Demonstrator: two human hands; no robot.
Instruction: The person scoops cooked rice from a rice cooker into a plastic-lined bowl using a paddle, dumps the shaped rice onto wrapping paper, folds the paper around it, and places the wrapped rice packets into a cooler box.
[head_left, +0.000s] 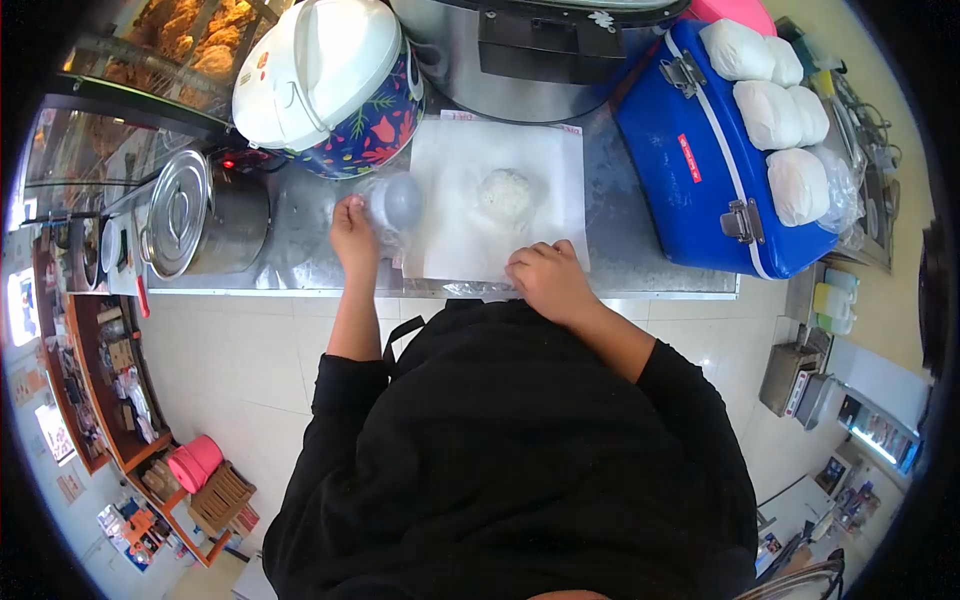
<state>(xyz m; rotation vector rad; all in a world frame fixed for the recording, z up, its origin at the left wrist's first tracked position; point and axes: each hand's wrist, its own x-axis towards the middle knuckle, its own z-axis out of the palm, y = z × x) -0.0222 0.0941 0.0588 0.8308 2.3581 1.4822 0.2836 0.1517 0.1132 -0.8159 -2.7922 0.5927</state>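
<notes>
A rounded mound of what looks like white rice [507, 196] sits on white wrapping paper [450, 245], which lies flat on the metal counter. Left of the paper, my left hand [354, 232] is closed on a small translucent plastic cup [397, 203], gripping it at its left side; its edges are slightly blurred. My right hand [552, 280] has its fingers curled over the front right edge of the paper, just below the mound. The exact fingertip contact is partly hidden.
A flowered rice container with a white lid [320, 70] and a lidded steel pot [235, 215] stand left. At right is a blue cooler box [680, 180] with several white wrapped packets [797, 187]. A large steel vessel [450, 60] stands behind. Clear plastic [480, 288] lies at the front edge.
</notes>
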